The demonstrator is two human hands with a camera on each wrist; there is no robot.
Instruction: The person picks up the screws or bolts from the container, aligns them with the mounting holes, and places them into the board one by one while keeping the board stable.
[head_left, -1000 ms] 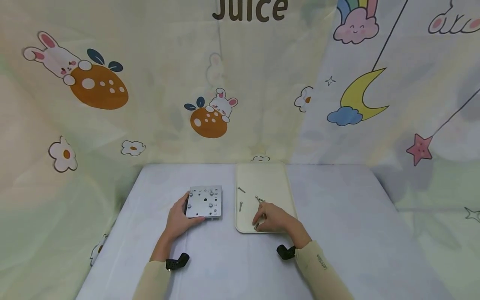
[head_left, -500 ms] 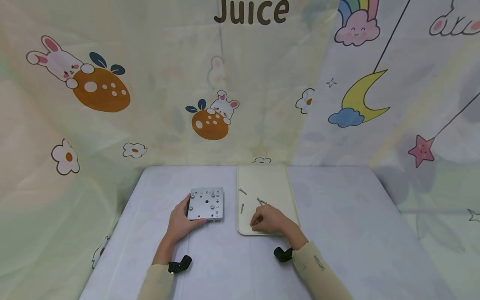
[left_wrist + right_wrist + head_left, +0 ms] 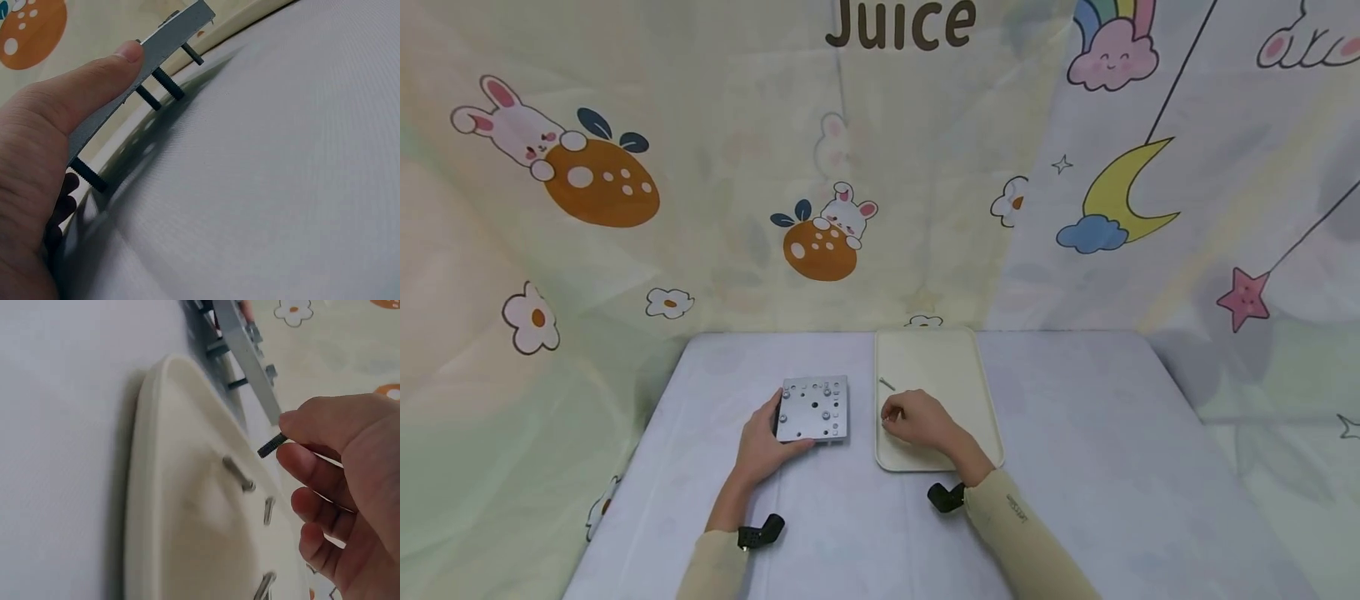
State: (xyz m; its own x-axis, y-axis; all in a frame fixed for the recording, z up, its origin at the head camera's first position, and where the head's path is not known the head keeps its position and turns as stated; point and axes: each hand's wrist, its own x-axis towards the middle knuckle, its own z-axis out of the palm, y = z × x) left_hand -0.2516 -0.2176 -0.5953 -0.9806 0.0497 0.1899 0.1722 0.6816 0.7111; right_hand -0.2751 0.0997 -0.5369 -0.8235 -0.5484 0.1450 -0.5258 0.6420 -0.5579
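My left hand [image 3: 758,450] grips a square silver metal plate [image 3: 805,423] by its left side and near edge, thumb along the near edge. The plate has several holes, and hex-headed bolts stand in some of them. In the left wrist view, threaded bolt shanks [image 3: 167,84] stick out below the plate, above their shadow on the cloth. Over the left part of the cream tray [image 3: 936,358], my right hand [image 3: 919,418] pinches a bolt between thumb and index finger. The dark threaded end of that bolt [image 3: 272,445] shows in the right wrist view; its head is hidden.
On the tray lie several loose bolts, such as a silver bolt [image 3: 887,383] near its left rim and another bolt [image 3: 239,475] below my right hand. A white cloth [image 3: 865,533] covers the table. Behind stands a printed backdrop [image 3: 730,208].
From the tray's near end, my right hand has lifted and moved left and away from me with the bolt, now covering some loose bolts. My left hand and the plate stay in place.
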